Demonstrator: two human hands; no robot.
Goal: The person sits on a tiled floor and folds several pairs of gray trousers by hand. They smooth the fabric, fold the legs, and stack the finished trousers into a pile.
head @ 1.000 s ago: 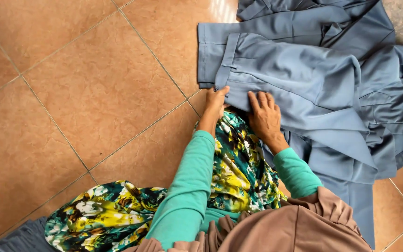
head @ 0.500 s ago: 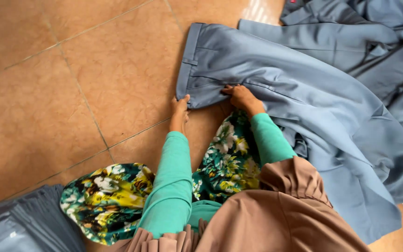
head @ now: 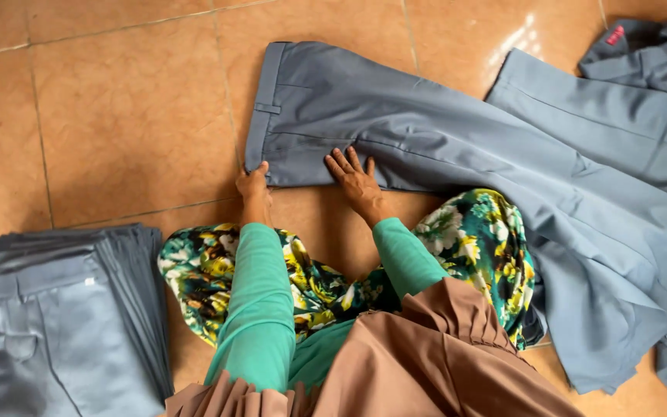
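We are kneeling on the tiled floor [head: 117,131] with the grey-blue trousers [head: 395,131] spread flat at 12 o'clock, waistband pointing toward 9 o'clock and the legs running off toward 3 o'clock. Our left hand [head: 254,183] is pinching the lower waistband corner, fingers curled on the cloth. Our right hand [head: 357,176] is pressing flat with fingers spread on the near edge of the seat, a little apart from the left.

The risk we are seeing: the legs are lying partly over our floral-skirted knee [head: 476,232] at 4 o'clock, so any pull at the waistband is likely dragging the fabric crooked and leaving a wrinkle along the crease. More grey garments [head: 642,100] are crowding in at 2 o'clock and touching the trousers; they could be catching and bunching too. The stack of folded trousers [head: 63,309] at 8 o'clock is sitting well apart.
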